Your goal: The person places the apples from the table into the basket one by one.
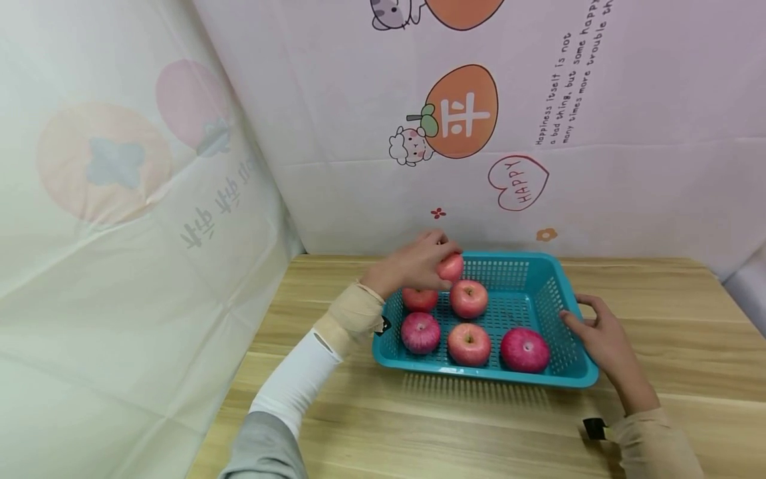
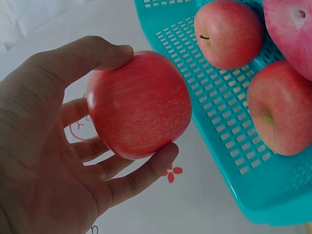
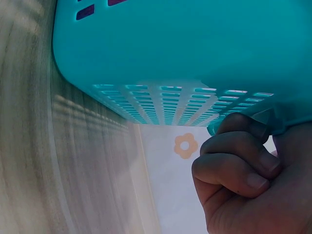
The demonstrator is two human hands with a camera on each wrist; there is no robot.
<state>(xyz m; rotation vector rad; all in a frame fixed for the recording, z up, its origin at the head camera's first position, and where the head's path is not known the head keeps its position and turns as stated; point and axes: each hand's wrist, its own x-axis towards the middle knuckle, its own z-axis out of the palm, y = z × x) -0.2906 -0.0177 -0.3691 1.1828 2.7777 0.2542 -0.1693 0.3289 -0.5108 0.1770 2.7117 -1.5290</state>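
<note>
My left hand [image 1: 415,263] holds a red apple [image 2: 141,105] between thumb and fingers, over the back left corner of a teal plastic basket [image 1: 553,266]. In the left wrist view the apple appears just outside the basket's rim. Several fruits lie in the basket: red apples [image 1: 469,299] toward the left and front, plus two deeper pink round fruits, one at front left [image 1: 421,332] and one at front right [image 1: 524,350]. At the basket's right end, my right hand [image 1: 604,336] grips the handle, its fingers curled around it in the right wrist view.
The basket is on a wooden table [image 1: 419,426], near its back edge. Behind stands a white printed cloth [image 1: 347,199], and another pale cloth [image 1: 120,299] hangs on the left. A small black item [image 1: 594,428] is by the right wrist.
</note>
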